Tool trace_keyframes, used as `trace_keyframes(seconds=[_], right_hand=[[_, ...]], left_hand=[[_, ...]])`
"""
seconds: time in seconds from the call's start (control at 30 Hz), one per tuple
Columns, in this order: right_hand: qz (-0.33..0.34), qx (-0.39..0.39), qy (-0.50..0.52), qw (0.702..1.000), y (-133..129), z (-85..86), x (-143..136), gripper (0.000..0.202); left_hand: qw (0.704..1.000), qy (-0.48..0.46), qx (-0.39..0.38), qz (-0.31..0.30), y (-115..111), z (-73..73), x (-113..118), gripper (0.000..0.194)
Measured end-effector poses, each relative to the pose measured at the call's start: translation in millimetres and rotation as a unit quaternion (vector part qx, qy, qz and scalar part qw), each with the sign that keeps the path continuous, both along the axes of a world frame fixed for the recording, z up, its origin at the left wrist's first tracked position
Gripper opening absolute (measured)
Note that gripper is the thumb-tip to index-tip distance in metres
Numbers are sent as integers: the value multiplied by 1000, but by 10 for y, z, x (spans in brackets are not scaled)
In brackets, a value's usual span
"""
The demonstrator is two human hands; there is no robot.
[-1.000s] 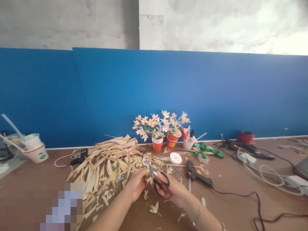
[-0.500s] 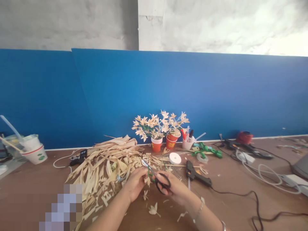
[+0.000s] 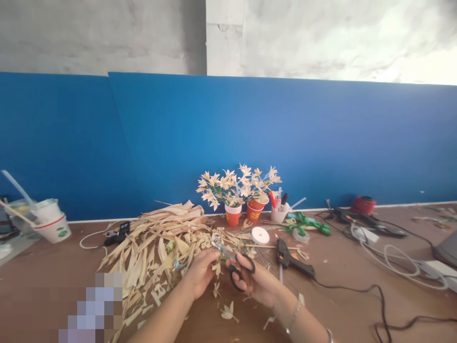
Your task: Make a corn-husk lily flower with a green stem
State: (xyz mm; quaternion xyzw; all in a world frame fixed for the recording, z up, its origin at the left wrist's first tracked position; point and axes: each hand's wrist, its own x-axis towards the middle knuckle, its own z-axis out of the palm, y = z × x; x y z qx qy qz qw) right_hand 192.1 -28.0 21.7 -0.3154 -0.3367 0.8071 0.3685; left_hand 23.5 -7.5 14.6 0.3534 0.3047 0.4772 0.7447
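My left hand (image 3: 202, 273) pinches a small pale husk flower (image 3: 216, 269) with a bit of green at its stem. The fingers of my right hand (image 3: 257, 282) are in the black handles of a pair of scissors (image 3: 236, 271). The scissor blades are parted and point up and left, just above my left fingertips. Below my hands, a loose pale flower (image 3: 228, 311) and a smaller one (image 3: 216, 289) lie on the brown table.
Dried husks (image 3: 153, 243) are heaped at left. Red cups of flowers (image 3: 233, 215) stand behind, near a white roll (image 3: 260, 235). At right lie a glue gun (image 3: 294, 261), green ribbon (image 3: 310, 224) and cables (image 3: 382, 290). A white cup (image 3: 53, 228) is far left.
The scissors have opened, their handles and blades spreading apart in my right hand. My left hand has stayed nearly still with the flower.
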Motion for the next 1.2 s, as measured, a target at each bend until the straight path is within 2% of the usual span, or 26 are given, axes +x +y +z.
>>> trace_keyframes(seconds=[0.07, 0.17, 0.27, 0.33, 0.4, 0.53, 0.57, 0.6, 0.67, 0.77, 0.93, 1.2], right_hand=[[-26, -13, 16, 999, 28, 33, 43, 42], [-70, 33, -15, 997, 84, 58, 124, 42], [-108, 105, -144, 978, 141, 8, 190, 42], [-107, 146, -258, 949, 166, -59, 218, 41], [-92, 199, -385, 896, 164, -119, 233, 35], [-62, 324, -611, 720, 71, -131, 202, 17], [-49, 338, -642, 686, 38, -112, 182, 15], [-36, 343, -664, 663, 6, -90, 158, 16], [-15, 347, -689, 636, -44, -48, 110, 20], [-1, 360, -704, 613, -78, -17, 61, 24], [0, 395, -689, 608, -76, -40, 53, 32], [6, 432, -609, 665, -99, -63, 121, 54]], left_hand=[[1000, 8, -2, 1, -3, -13, 5, 17], [999, 29, -10, 26, 6, -53, 9, 23], [996, 69, -26, 55, 33, -93, -2, 36], [992, 96, -26, 82, 56, -108, -17, 42], [986, 117, -11, 119, 75, -110, -36, 40], [978, 119, 18, 173, 86, -83, -72, 16], [979, 106, 17, 174, 85, -73, -79, 15], [981, 88, 11, 170, 82, -62, -85, 15], [987, 55, -13, 153, 78, -48, -91, 20], [991, 25, -47, 121, 79, -51, -88, 35], [997, -22, -32, 61, 81, -86, -71, 21], [997, 1, -27, 77, 50, -68, -53, 24]])
